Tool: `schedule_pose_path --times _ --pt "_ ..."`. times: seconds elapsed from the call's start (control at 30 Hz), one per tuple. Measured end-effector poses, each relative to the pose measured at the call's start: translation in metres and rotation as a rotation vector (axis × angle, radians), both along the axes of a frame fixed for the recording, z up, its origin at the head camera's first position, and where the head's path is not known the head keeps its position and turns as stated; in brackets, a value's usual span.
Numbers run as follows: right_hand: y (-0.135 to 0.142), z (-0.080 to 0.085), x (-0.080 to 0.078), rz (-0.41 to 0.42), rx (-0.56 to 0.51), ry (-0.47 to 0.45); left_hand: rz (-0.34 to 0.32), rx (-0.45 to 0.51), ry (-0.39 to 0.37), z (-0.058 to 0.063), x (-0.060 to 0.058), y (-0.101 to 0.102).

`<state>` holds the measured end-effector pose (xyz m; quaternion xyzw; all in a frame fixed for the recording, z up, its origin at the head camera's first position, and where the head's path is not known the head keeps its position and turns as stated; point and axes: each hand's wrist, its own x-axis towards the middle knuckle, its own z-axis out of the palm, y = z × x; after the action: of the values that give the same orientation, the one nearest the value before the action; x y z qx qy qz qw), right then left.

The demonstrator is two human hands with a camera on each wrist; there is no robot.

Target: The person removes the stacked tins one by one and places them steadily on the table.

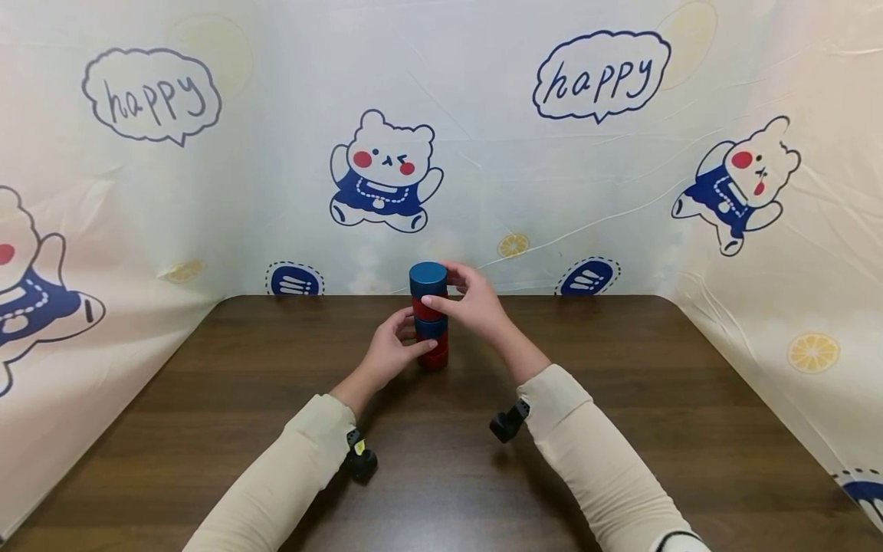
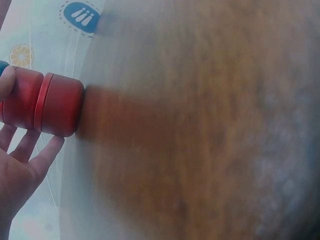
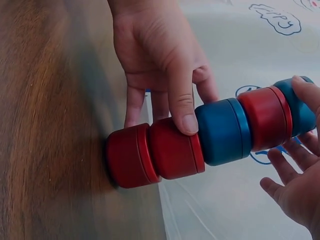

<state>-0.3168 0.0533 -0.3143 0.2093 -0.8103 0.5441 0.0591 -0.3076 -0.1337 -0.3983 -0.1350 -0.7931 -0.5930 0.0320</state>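
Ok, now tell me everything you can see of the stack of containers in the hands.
The stack is five short round containers: from the bottom red, red, blue, red, blue. They look like matte metal with rounded lower edges; the lower four each show a lid-like rim near the top. The top one has a flat upper face. The stack stands upright on the brown table. The left hand grips it low down, the right hand near the top.

Red canisters (image 3: 177,152) and blue canisters (image 3: 220,132) stand out against a dark-brown, wood-grained table (image 1: 441,491) and cream sleeves (image 1: 279,475). The pale backdrop (image 1: 483,46) carries red-cheeked, blue-clad bears (image 1: 386,172), yellow-orange citrus slices (image 1: 513,245) and blue-outlined speech bubbles (image 1: 602,77) lettered "happy."
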Motion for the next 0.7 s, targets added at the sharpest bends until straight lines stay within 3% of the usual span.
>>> schedule_pose_path --times 0.37,0.7 --pt "-0.0007 0.0028 0.0005 0.001 -0.11 -0.043 -0.001 -0.001 0.006 -0.0006 0.0004 -0.0005" --pt "0.0059 0.0026 0.0012 -0.013 -0.218 -0.017 0.005 -0.015 -0.001 -0.0012 -0.0004 -0.0007"
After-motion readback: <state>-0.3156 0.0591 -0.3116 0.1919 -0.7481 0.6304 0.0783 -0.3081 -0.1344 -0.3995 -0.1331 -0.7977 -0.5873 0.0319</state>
